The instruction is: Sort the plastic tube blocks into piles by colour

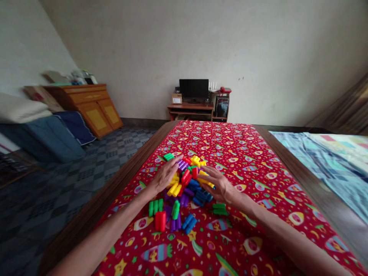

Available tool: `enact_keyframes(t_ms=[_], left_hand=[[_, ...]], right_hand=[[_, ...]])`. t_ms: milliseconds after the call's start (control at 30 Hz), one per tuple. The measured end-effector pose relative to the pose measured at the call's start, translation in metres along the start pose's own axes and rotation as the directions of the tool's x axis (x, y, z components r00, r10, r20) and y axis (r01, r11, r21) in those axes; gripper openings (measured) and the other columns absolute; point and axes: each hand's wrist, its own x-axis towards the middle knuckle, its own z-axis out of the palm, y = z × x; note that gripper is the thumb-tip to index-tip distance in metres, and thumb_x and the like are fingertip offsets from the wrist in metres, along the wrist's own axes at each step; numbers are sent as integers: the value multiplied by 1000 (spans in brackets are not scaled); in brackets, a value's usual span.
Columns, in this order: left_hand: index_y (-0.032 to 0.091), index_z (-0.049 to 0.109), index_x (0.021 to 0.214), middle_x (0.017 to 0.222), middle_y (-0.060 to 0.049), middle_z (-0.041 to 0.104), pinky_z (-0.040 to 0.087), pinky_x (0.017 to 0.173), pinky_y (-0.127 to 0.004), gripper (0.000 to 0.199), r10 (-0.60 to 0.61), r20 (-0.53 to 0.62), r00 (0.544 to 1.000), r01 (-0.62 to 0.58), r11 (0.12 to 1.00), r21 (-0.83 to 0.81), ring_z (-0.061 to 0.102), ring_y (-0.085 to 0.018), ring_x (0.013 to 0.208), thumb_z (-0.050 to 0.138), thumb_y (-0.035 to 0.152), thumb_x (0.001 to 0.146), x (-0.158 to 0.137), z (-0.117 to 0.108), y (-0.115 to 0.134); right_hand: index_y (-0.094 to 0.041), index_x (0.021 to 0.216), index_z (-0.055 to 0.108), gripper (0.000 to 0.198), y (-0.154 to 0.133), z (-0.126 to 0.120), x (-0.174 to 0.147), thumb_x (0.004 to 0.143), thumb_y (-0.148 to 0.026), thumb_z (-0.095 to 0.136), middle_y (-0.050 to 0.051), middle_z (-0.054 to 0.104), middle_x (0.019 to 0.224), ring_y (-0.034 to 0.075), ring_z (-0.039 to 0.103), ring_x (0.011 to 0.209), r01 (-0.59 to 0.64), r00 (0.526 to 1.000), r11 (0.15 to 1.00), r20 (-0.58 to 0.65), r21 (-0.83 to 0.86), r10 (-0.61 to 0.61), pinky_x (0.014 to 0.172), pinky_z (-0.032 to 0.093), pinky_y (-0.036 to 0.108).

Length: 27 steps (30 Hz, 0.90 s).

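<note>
A loose heap of coloured plastic building blocks lies on a red patterned cloth (235,153). My left hand (166,174) rests against the heap's left side, fingers stretched out, near a purple block (182,165) and a yellow block (174,189). On the right side, my right hand (218,183) has its fingers spread beside a yellow block (206,178) and the blue blocks (202,197). Neither hand grips a block. In front of the heap lie a red block (160,221), a green block (155,207), another blue block (189,224) and a second green block (220,209).
The cloth covers a long surface with dark wooden edges (138,163). Beyond it stands a desk (189,109) with a monitor (194,89). A wooden cabinet (92,107) is at the left. Blue bedding (304,161) lies at the right.
</note>
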Motion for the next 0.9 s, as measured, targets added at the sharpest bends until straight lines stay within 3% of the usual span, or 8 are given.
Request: enact_keyframes(t_ms=[67,167,267,400,533,633,767,900], left_hand=[[20,43,141,145,-11,48,34,113,-44,58,1,-14,1000,-1,999,42,42,-26,136,29,54,97,5,0,-3],[21,49,138,143,-12,49,36,111,-47,58,41,124,991,-62,984,169,43,-29,134,48,53,90,6,10,-1],[22,56,132,140,-11,52,36,112,-47,49,104,228,968,-160,958,240,43,-29,133,57,40,86,-1,20,12],[19,44,141,144,-11,48,36,112,-42,50,155,172,973,-184,969,167,44,-25,133,44,33,93,-4,13,18],[18,44,140,144,-11,49,26,117,-47,54,37,12,999,-39,971,236,37,-26,138,35,47,94,15,-11,-15],[16,49,135,141,-11,52,17,119,-48,59,-187,-95,978,204,949,239,32,-25,141,26,51,93,35,-20,-50],[15,53,132,134,-11,59,28,115,-49,67,-274,26,961,264,945,193,43,-26,135,13,53,94,51,-6,-66],[15,50,136,141,-8,54,33,113,-40,68,-175,224,959,153,982,113,45,-23,134,13,54,94,60,31,-36]], right_hand=[[-22,122,64,34,11,-11,-5,95,-26,44,13,65,123,24,60,116,-85,992,994,-85,66,91,94,51,41],[-21,120,65,33,25,-12,-7,94,-26,46,12,69,116,24,65,107,-228,961,965,-128,127,244,90,54,39],[-18,122,64,36,32,0,-9,93,-32,48,14,68,118,26,65,106,-309,946,940,-52,142,319,90,53,40],[-18,126,62,42,29,6,-11,94,-39,45,11,68,117,23,66,102,-337,942,911,82,238,326,86,53,34],[-15,122,65,42,26,-5,-10,93,-40,45,9,72,105,21,67,87,-418,906,872,44,255,421,77,52,31],[-14,116,68,42,31,-10,-12,91,-40,46,9,73,96,21,66,80,-443,887,861,-21,249,462,71,51,29],[-14,112,70,45,55,-5,-20,91,-44,44,6,72,80,18,64,68,-546,812,792,-60,272,580,64,49,28],[-14,105,72,48,87,0,-30,86,-50,47,7,73,83,21,66,73,-597,706,699,-154,395,691,67,52,31]])
